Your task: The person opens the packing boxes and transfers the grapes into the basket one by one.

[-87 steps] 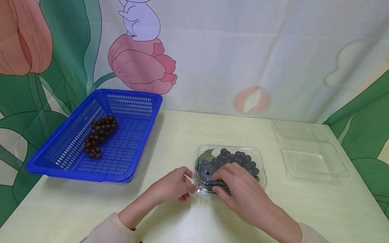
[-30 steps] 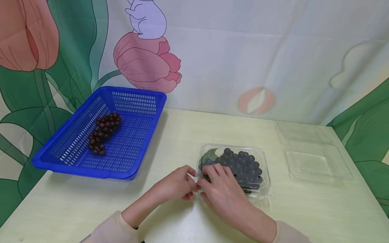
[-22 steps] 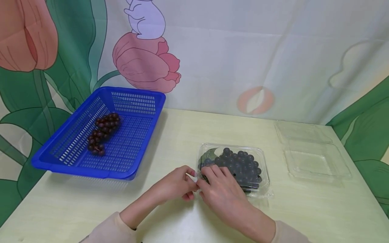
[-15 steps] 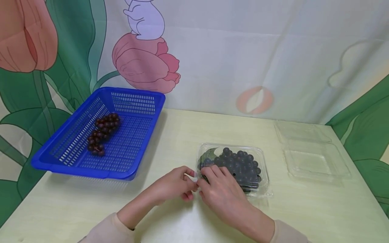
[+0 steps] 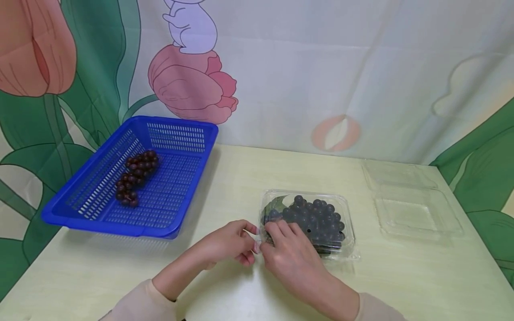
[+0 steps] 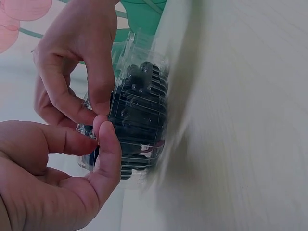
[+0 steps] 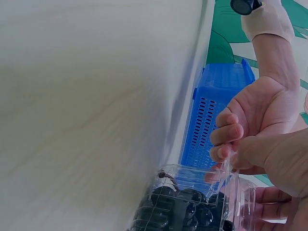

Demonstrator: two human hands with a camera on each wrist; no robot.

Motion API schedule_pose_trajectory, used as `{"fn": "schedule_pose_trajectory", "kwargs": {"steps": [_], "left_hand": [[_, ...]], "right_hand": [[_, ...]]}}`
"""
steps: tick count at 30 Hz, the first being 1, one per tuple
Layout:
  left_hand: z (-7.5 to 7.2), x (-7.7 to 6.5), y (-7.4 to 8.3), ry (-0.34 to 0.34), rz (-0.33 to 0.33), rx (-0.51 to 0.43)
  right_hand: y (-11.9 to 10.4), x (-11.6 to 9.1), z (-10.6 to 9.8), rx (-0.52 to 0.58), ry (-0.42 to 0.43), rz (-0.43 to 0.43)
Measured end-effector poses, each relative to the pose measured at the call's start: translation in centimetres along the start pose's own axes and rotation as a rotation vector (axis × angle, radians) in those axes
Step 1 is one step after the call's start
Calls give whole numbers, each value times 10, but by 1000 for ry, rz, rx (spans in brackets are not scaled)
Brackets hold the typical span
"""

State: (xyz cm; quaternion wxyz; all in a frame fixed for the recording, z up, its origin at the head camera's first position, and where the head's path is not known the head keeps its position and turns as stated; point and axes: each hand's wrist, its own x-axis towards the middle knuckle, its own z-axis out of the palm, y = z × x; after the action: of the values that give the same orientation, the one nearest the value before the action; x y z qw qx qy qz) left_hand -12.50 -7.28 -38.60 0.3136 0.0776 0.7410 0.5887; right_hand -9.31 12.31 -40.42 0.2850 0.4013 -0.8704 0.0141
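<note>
A clear plastic clamshell container (image 5: 347,209) of dark grapes (image 5: 317,218) sits on the table with its lid down over the fruit. At its near left corner, my left hand (image 5: 230,243) pinches the rim between thumb and index finger. My right hand (image 5: 295,258) meets it there, fingers curled over the lid's front left and thumb at the corner edge. In the left wrist view, the fingertips of the left hand (image 6: 53,178) and right hand (image 6: 77,67) almost touch at the plastic edge. The right wrist view shows the clear rim between the two hands.
A blue perforated basket (image 5: 108,231) holds a bunch of dark red grapes (image 5: 138,174) on the left. Another clear clamshell (image 5: 405,211) lies opened out flat at the back right. A printed curtain (image 5: 281,89) hangs behind the table.
My right hand has moved left from the middle of the lid to its near left corner. Lately the left thumb has shifted slightly at the rim; the container has stayed put.
</note>
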Motion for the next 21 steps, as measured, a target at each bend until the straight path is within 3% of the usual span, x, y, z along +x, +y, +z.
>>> {"fn": "schedule_pose_trajectory", "kwargs": {"steps": [21], "left_hand": [[-3, 4, -4, -23, -11, -68]], "right_hand": [[-2, -3, 6, 68, 60, 56]]}}
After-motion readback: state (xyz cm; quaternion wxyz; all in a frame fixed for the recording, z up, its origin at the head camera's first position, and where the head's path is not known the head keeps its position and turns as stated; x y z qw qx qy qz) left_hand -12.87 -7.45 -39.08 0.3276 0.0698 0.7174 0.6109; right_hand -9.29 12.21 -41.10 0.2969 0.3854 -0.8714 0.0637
